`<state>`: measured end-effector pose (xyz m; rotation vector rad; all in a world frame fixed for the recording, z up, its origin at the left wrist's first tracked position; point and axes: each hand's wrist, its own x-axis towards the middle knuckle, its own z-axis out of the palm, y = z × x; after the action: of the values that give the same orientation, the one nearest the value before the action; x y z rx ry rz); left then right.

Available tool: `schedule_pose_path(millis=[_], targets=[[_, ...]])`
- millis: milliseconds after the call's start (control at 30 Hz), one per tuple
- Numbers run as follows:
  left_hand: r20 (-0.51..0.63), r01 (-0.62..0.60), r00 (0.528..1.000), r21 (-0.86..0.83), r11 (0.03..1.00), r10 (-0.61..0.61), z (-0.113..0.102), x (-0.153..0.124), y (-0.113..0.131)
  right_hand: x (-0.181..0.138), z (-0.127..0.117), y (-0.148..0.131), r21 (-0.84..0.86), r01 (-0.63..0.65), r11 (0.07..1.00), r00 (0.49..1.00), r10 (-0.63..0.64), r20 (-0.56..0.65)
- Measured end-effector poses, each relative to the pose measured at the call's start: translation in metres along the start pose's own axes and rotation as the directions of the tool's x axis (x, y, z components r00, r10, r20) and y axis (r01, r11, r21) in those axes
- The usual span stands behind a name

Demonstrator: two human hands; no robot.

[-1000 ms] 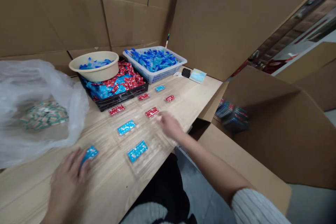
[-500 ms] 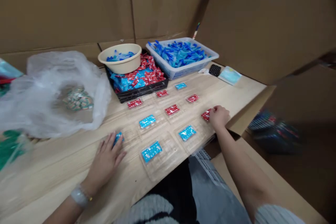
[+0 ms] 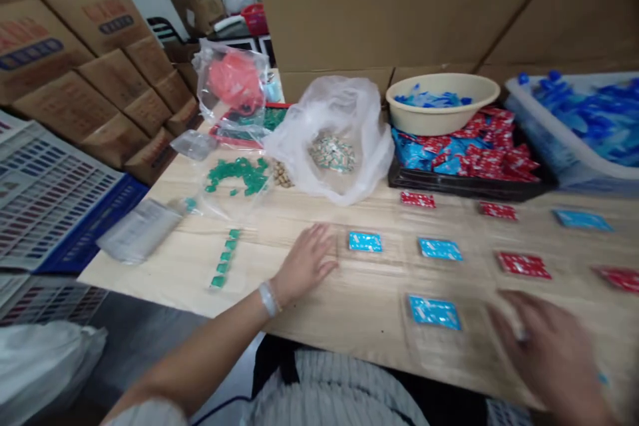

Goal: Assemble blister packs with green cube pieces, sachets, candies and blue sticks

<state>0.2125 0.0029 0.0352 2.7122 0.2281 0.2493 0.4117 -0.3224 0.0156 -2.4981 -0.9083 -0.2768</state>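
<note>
My left hand (image 3: pixel 307 263) lies with fingers spread on the wooden table (image 3: pixel 349 319), at the left edge of a clear plastic tray holding a blue packet (image 3: pixel 365 241). My right hand (image 3: pixel 546 339) is blurred, above a clear tray at the lower right. Its thumb and fingers look apart, with nothing visible between them. Left of it, another blue packet (image 3: pixel 434 312) lies in a tray. Behind are a third blue packet (image 3: pixel 440 249) and a red packet (image 3: pixel 524 265), with more packets in trays beyond.
A black tray of packets (image 3: pixel 469 186) carries a cream basin (image 3: pixel 444 116). A tub of blue pieces (image 3: pixel 574 146) stands right. Left are an open plastic bag (image 3: pixel 369 140), green pieces (image 3: pixel 239 174), a green strip (image 3: pixel 225 258) and plastic crates (image 3: pixel 94 233).
The view has swung left. My right hand has let go of a red packet and moved left. My left hand has come off the blue packet and now rests beside it.
</note>
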Motion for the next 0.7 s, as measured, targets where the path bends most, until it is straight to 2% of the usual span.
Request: schedule_pose_path(millis=[67, 167, 233, 300, 400, 467, 500, 533, 600, 700], targets=[[-0.139, 0.186, 0.972, -0.021, 0.982, -0.187, -0.024, -0.04, -0.034, 0.004, 0.025, -0.048, 0.106, 0.21, 0.972, 0.971, -0.22, 0.093], [-0.298, 0.461, 0.834, -0.085, 0.883, -0.464, -0.054, -0.092, -0.082, 0.032, 0.059, -0.118, 0.195, 0.328, 0.924, 0.893, -0.371, 0.255], [-0.335, 0.536, 0.763, -0.149, 0.831, -0.552, -0.066, -0.107, -0.102, 0.059, 0.077, -0.162, 0.257, 0.367, 0.894, 0.844, -0.436, 0.312], [-0.337, 0.522, 0.753, -0.217, 0.825, -0.566, -0.072, -0.1, -0.109, 0.086, 0.09, -0.202, 0.311, 0.415, 0.855, 0.8, -0.506, 0.322], [-0.33, 0.396, 0.801, -0.334, 0.855, -0.499, -0.075, -0.056, -0.103, 0.116, 0.101, -0.248, 0.339, 0.51, 0.791, 0.718, -0.608, 0.339], [-0.322, 0.279, 0.842, -0.426, 0.86, -0.433, -0.073, -0.015, -0.094, 0.133, 0.105, -0.259, 0.31, 0.557, 0.77, 0.677, -0.638, 0.366], [-0.314, 0.222, 0.864, -0.463, 0.858, -0.393, -0.072, 0.006, -0.09, 0.141, 0.106, -0.258, 0.291, 0.568, 0.77, 0.676, -0.638, 0.369], [-0.301, 0.171, 0.889, -0.482, 0.859, -0.346, -0.071, 0.027, -0.085, 0.151, 0.105, -0.252, 0.269, 0.562, 0.782, 0.697, -0.623, 0.354], [-0.265, 0.082, 0.937, -0.465, 0.881, -0.227, -0.068, 0.071, -0.076, 0.175, 0.099, -0.225, 0.233, 0.503, 0.832, 0.787, -0.552, 0.274], [-0.212, -0.068, 0.977, -0.378, 0.923, -0.014, -0.065, 0.137, -0.059, 0.215, 0.084, -0.159, 0.184, 0.314, 0.931, 0.936, -0.336, 0.105]])
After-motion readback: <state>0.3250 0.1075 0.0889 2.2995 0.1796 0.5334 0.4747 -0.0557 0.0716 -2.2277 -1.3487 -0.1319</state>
